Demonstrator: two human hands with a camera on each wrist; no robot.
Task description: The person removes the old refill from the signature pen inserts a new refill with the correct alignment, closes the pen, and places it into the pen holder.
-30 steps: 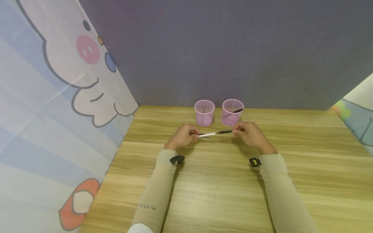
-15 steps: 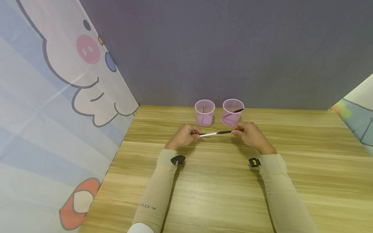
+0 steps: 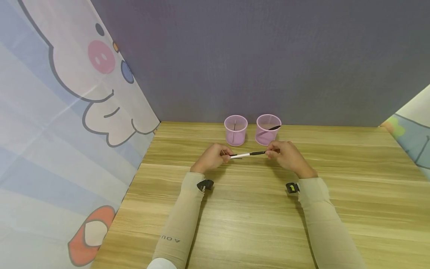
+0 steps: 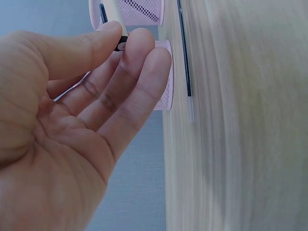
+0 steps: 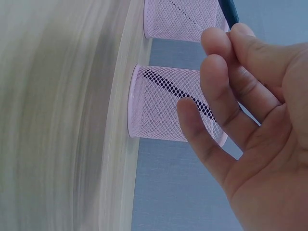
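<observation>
A white and black pen [image 3: 240, 155] is held between both hands above the table. My left hand [image 3: 212, 157] pinches the end of its white barrel [image 4: 111, 8] between thumb and fingertips. My right hand [image 3: 285, 156] pinches the far end of the black part [image 5: 228, 12] between thumb and index finger, with the other fingers loosely bent. The black part meets the white barrel in the head view. A thin ink refill [image 4: 186, 57], dark with a clear end, lies on the table below the left hand.
Two pink mesh pen cups stand by the grey back wall. The left cup [image 3: 236, 139] has a thin dark stick in it; the right cup [image 3: 263, 139] has a black pen [image 3: 274, 127] leaning over its rim. The wooden table [image 3: 248, 216] ends at a patterned curtain on the left.
My right hand has moved slightly left, and the small gap between the black part and the white barrel has closed. The left hand has barely moved.
</observation>
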